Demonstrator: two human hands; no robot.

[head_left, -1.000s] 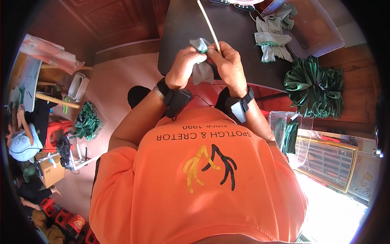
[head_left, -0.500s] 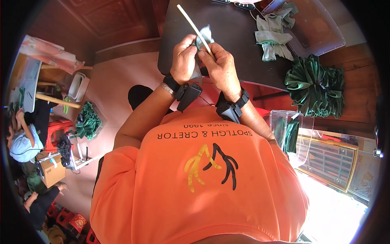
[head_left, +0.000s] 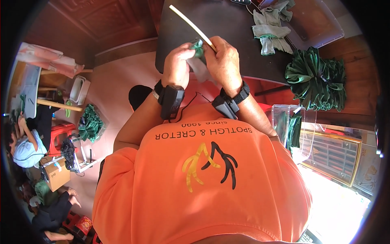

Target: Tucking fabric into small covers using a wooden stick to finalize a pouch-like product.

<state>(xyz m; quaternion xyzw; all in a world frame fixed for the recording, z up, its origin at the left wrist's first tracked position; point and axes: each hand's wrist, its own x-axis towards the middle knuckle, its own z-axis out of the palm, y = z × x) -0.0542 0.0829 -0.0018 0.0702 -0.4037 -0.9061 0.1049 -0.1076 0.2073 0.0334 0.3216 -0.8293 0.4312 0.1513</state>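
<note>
Over the near edge of the dark table, my two hands work close together on a small green and grey cloth piece (head_left: 198, 68). My left hand (head_left: 177, 64) pinches the cloth's green upper end between thumb and fingers. A thin pale stick (head_left: 190, 23) is gripped near its lower end by my right hand (head_left: 225, 61), its free end slanting up and left above the table. The cloth's grey part hangs between my hands. My right fingers partly hide where the stick meets the cloth.
On the dark table (head_left: 231, 26) lie grey-green cloth pieces (head_left: 271, 31) beside a clear plastic bin (head_left: 317, 28). A gathered dark green cloth bundle (head_left: 315, 79) sits right, above another clear bin (head_left: 280, 126). Two people sit at far left near red stools (head_left: 61, 134) and a cardboard box (head_left: 57, 173).
My left hand has moved slightly left and down. My right hand has turned, now back up, still around the stick. The cloth's green end now shows folded at my left fingertips.
</note>
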